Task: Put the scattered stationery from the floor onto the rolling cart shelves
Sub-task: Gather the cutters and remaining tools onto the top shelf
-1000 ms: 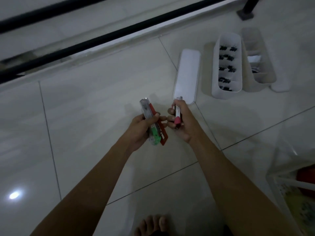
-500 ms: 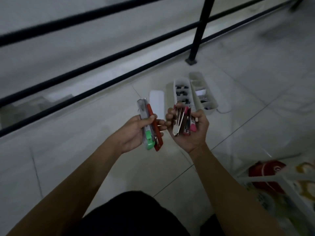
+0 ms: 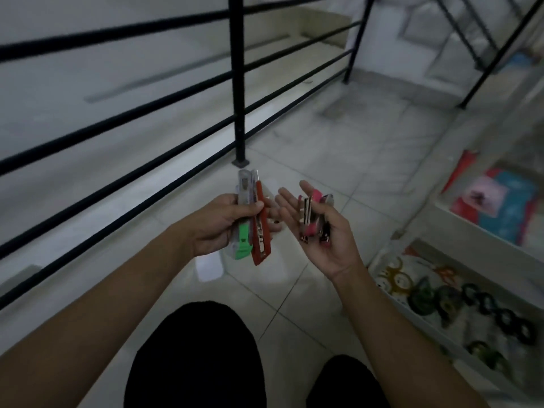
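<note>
My left hand [image 3: 216, 226] grips two utility cutters side by side, a clear one with a green slider [image 3: 243, 245] and a red one [image 3: 261, 240]. Beside it my right hand [image 3: 334, 245] is turned palm up with its fingers stretched out. Several small pink and metal staplers [image 3: 312, 222] lie in that palm. The white rolling cart [image 3: 381, 259] stands to the right of my right hand. Its lower shelf holds tape rolls [image 3: 482, 304] and scissors, and a higher shelf holds coloured packets [image 3: 494, 207].
A black metal railing with an upright post [image 3: 238, 83] runs along the left and back. A white flat lid [image 3: 209, 267] lies on the tiled floor below my hands. My legs in black [image 3: 194, 357] fill the bottom of the view.
The view has swung right and up from the floor organisers to the cart. My right hand's fingers have uncurled, leaving the staplers lying in the open palm. The left hand's grip is unchanged.
</note>
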### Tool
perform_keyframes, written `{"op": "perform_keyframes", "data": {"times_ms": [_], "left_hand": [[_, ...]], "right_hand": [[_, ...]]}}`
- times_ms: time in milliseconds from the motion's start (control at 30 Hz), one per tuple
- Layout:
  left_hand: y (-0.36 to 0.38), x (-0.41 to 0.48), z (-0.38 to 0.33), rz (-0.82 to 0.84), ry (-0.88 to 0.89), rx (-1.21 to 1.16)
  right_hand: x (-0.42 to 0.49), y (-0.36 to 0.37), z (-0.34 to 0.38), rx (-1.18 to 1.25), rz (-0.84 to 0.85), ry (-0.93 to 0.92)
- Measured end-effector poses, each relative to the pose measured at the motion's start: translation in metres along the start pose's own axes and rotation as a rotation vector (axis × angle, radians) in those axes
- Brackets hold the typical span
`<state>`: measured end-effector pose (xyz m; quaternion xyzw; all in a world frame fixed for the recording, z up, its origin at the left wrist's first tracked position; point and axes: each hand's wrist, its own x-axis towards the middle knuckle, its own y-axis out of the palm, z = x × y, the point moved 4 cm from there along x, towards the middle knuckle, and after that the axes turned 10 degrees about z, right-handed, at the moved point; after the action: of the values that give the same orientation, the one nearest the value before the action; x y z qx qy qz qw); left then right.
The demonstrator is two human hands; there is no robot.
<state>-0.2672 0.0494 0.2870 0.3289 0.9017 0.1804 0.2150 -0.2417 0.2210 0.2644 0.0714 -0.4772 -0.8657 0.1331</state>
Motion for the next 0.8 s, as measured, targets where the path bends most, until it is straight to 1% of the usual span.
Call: {"op": "perform_keyframes", "data": {"times_ms": [133,267,433,533,700,800], "left_hand": [[0.035,0.004,-0.001,0.035,0.005,0.024],[0.08,0.002,-0.002,0.072,0.04,0.087],[0.133,-0.011,-0.007,0.193,0.073,0.168],[0.166,-0.014,-0.013,0.279,0.082,0.218],[0.223,-0.001,-0.018,0.376,0.104,0.246],[0.256,0.01,-0.019,0.422,0.113,0.239]], "right_hand": [[-0.033,0.014,0.023,-0.035,-0.011,-0.044],[-0.07,0.031,0.045,-0.138,-0.002,-0.106],[-0.124,0.054,0.071,-0.37,0.005,-0.203],[-0.154,0.068,0.09,-0.451,-0.016,-0.277],[-0.197,0.084,0.13,-0.483,-0.107,-0.382],[-0.218,0.087,0.154,-0.423,-0.189,-0.409]]}}
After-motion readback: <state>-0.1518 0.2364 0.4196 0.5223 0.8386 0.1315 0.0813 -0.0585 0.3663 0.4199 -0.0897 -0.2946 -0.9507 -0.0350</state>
